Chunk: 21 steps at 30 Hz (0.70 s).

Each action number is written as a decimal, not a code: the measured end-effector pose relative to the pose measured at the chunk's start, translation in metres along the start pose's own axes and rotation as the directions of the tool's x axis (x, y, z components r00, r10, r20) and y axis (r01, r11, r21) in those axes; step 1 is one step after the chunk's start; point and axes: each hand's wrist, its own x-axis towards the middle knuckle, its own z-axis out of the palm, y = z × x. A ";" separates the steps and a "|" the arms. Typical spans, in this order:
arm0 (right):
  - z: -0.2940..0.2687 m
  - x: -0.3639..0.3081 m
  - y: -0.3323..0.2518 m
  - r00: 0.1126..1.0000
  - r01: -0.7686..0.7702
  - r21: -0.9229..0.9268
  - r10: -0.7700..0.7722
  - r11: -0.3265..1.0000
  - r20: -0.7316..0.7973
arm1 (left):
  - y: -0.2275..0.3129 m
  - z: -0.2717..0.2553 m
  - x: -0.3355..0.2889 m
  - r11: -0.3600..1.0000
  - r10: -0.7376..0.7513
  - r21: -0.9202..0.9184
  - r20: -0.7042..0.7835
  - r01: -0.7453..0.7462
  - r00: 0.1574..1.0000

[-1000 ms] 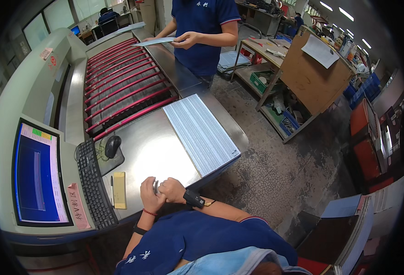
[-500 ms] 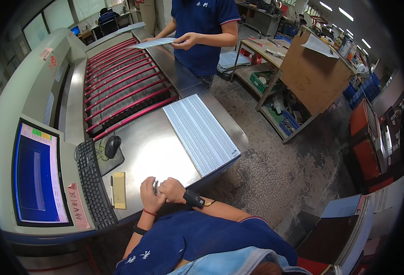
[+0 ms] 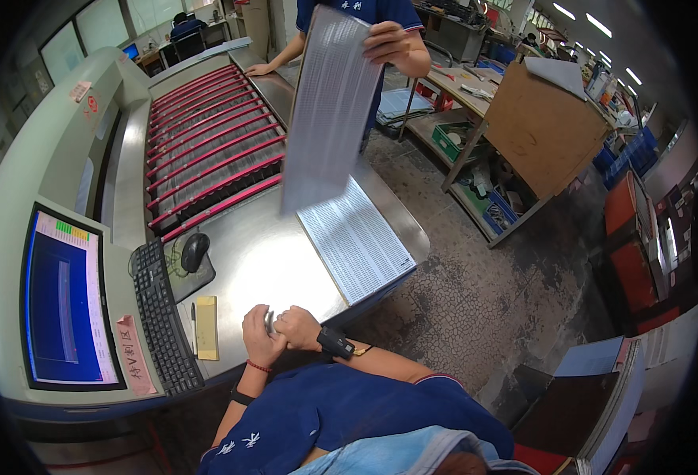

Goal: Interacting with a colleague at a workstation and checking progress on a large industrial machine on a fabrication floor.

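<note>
Both my hands rest together at the near edge of the metal table (image 3: pixel 246 273). My left hand (image 3: pixel 262 339) is closed with its fingers curled, touching my right hand (image 3: pixel 297 328), which is also closed. Between them shows a small greyish thing (image 3: pixel 270 321), too small to name. Ahead and to the right lies a stack of long, pale panels with rows of small marks (image 3: pixel 361 249). Across the table, a co-worker's hand (image 3: pixel 388 43) holds up a similar panel (image 3: pixel 329 111), slightly blurred, its lower end over the stack. The co-worker's other hand (image 3: pixel 260 70) rests on the machine's edge.
On my left are a monitor (image 3: pixel 68 301), a black keyboard (image 3: pixel 163 324), a mouse (image 3: pixel 195 252) on a pad, and a pen (image 3: pixel 193 328) beside a yellowish pad (image 3: pixel 207 328). Red rollers (image 3: pixel 214 150) fill the machine bed. A workbench (image 3: pixel 467 91) stands at far right.
The co-worker has swung the panel from lying flat over the rollers to hanging upright above the stack, and now grips it with one hand. My hands have not moved.
</note>
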 end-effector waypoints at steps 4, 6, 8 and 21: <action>0.000 -0.001 0.001 1.000 0.004 -0.005 -0.004 1.000 0.014 | 0.000 0.001 0.000 1.000 -0.001 -0.001 -0.003 0.001 1.000; 0.001 -0.001 0.002 1.000 -0.004 -0.004 0.005 1.000 0.025 | 0.001 0.001 0.001 1.000 -0.008 -0.004 -0.005 0.008 1.000; 0.002 -0.002 0.002 1.000 -0.001 -0.012 0.001 1.000 0.026 | 0.002 0.001 0.001 1.000 -0.006 -0.004 -0.008 0.006 1.000; 0.004 -0.003 0.004 0.999 0.007 -0.023 -0.006 1.000 0.040 | 0.002 0.000 0.001 1.000 0.003 -0.001 -0.011 -0.003 1.000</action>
